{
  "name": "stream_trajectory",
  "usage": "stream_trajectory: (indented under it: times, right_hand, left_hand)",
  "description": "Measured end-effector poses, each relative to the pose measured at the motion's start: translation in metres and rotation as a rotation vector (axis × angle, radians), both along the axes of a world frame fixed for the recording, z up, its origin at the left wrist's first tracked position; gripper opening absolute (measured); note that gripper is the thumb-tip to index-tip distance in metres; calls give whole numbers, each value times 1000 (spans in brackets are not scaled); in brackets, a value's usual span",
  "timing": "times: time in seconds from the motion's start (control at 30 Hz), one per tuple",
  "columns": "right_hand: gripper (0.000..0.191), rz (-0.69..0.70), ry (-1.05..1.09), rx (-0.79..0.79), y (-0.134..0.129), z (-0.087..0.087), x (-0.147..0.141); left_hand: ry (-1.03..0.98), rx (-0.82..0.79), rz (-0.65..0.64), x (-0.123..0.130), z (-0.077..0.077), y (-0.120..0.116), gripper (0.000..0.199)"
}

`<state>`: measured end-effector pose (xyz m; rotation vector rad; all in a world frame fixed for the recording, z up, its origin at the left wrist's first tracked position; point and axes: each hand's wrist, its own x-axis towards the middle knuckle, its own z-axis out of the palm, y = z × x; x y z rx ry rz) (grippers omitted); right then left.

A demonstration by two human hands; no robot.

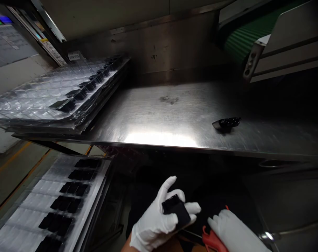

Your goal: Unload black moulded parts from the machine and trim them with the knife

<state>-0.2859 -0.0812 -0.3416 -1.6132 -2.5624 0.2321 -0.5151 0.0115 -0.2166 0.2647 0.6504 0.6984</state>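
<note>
The person's white-gloved left hand (155,224) is gripping something dark, with its fingers wrapping around it and the index finger lifting upward. The gloved right hand (234,232) is angling in from the lower right just beside it, fingers (216,218) pointing up and left. The left wrist (127,245) is dipping out of view.

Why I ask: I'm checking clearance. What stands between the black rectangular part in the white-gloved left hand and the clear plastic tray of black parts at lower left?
Nothing visible does. Only dark open space separates the black rectangular part in the white-gloved left hand from the near rim of the clear plastic tray.
</note>
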Motion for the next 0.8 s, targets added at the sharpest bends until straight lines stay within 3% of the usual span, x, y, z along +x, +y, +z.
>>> stream_trajectory:
  times: [0.13, 0.27, 0.37, 0.53, 0.7, 0.8]
  right_hand:
    - [14, -8, 4, 14, -2, -1, 1]
    - [15, 1, -17, -23, -4, -3, 2]
    - [18, 14, -34, -72, -3, -1, 2]
    - [18, 36, -37, -174, 0, 6, 2]
    - [21, 18, -14, -167, 0, 6, 3]
    - [21, 32, -16, -169, 0, 5, 3]
  left_hand:
    - [-40, -62, 61, 2, -3, 2, 58]
    - [-66, -441, 356, 13, 3, 7, 39]
    - [-31, -567, 514, 19, 10, 8, 32]
    - [-82, -590, 558, 14, 7, 2, 21]
    - [-16, -382, 497, 13, 7, -4, 16]
    - [31, -336, 456, 15, 10, -5, 16]
